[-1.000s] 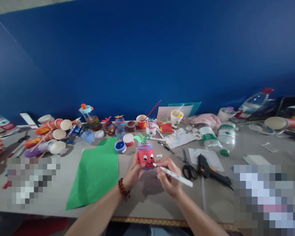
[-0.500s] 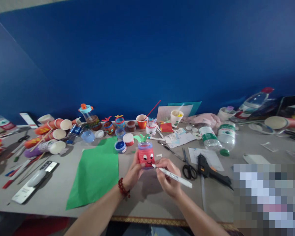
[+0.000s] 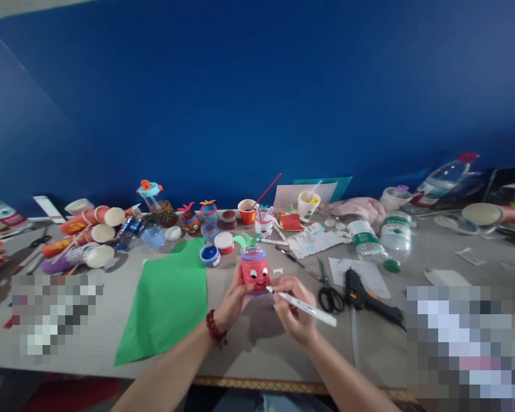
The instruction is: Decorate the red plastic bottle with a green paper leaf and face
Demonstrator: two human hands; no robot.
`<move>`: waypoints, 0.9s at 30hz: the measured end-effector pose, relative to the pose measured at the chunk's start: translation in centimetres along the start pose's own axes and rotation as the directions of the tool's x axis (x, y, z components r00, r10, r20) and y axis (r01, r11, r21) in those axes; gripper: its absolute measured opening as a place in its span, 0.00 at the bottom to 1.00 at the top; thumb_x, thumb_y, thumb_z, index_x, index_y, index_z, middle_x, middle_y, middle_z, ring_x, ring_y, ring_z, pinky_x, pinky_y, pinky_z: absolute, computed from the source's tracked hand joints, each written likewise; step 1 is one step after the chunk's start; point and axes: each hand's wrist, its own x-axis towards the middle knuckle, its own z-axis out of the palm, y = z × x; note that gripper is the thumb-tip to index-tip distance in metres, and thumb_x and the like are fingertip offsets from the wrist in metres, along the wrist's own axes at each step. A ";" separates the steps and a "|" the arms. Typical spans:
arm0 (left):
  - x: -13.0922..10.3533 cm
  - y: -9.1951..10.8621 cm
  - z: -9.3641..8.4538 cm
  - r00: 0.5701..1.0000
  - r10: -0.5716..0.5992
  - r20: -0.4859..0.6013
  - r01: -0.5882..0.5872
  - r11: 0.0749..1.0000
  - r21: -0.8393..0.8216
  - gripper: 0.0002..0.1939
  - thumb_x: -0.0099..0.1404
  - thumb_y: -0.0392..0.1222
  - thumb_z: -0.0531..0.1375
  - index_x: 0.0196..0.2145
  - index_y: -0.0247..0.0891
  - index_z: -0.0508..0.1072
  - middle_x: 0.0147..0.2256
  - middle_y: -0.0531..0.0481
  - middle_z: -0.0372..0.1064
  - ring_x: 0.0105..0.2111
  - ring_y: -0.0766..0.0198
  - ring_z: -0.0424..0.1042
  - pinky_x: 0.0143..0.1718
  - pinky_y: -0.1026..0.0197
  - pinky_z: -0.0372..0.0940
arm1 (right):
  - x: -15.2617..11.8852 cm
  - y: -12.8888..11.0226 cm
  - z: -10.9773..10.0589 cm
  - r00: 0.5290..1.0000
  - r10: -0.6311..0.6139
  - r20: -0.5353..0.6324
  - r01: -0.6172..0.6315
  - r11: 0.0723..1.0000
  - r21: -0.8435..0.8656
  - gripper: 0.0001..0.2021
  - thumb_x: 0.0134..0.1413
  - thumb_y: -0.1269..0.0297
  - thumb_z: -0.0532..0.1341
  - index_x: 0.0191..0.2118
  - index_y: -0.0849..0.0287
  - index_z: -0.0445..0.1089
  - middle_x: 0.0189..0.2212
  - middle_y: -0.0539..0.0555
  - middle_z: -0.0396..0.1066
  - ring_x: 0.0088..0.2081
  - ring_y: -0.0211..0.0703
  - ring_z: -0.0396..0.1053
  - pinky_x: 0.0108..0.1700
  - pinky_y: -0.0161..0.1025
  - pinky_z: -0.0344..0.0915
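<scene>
My left hand (image 3: 235, 297) is closed around the left side of a small red-painted jar (image 3: 249, 268). The jar has googly eyes, a black curved mouth, a purple-blue rim and green paper leaves (image 3: 248, 240) at its top. A white marker (image 3: 308, 309) is pinched in my right hand (image 3: 295, 306), its dark tip at the right end of the mouth. Whether the tip touches the jar I cannot tell. The inside of my left palm is hidden.
Green paper (image 3: 165, 309) lies left of my hands. Blue paint (image 3: 210, 255) stands behind the jar. To the right are scissors (image 3: 329, 294), a black glue gun (image 3: 371, 300) and plastic bottles (image 3: 366, 239). Painted jars (image 3: 209, 213) and a red paper cup (image 3: 246, 213) line the back by the blue wall (image 3: 257, 103).
Almost nothing differs. Both hands keep their hold, and the marker tip stays at the right end of the mouth.
</scene>
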 end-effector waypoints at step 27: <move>-0.1 0.3 0.4 1.000 -0.004 -0.010 0.004 1.000 0.022 0.33 0.56 0.36 0.64 0.58 0.45 0.61 0.48 0.46 0.72 0.47 0.53 0.71 0.49 0.53 0.63 | 0.3 -0.2 0.1 1.000 0.002 0.008 -0.002 0.999 -0.043 0.05 0.49 0.73 0.57 0.32 0.56 0.66 0.26 0.51 0.69 0.27 0.43 0.68 0.30 0.38 0.63</move>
